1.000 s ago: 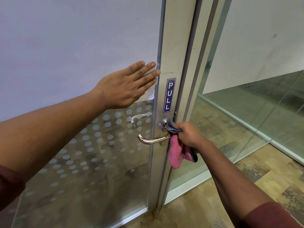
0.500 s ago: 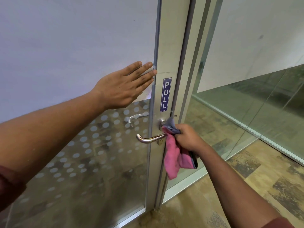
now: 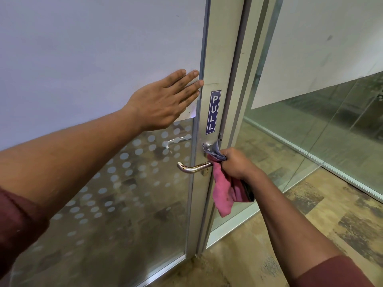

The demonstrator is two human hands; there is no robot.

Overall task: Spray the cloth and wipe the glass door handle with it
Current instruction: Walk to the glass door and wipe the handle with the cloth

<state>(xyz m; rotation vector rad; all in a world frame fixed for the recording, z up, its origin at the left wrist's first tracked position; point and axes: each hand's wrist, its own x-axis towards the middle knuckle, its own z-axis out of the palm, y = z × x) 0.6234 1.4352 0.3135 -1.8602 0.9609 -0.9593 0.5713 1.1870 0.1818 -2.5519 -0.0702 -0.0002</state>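
Right hand (image 3: 234,164) fisted around bunched cloth (image 3: 222,191), soft pink fabric with a grey edge on top, pressed to the hub end of the door handle (image 3: 193,167). Loose pink tail hangs below the fist. A dark object (image 3: 247,193) is also in that grip, can't tell what. Handle: polished metal lever, round bar with curved tip, on the pale metal door frame (image 3: 217,65). Blue PULL sticker (image 3: 213,111) just above handle. Left hand (image 3: 163,100) flat, fingers straight and together, pressing the frosted glass panel (image 3: 83,59) up-left of handle; dotted film on glass below it.
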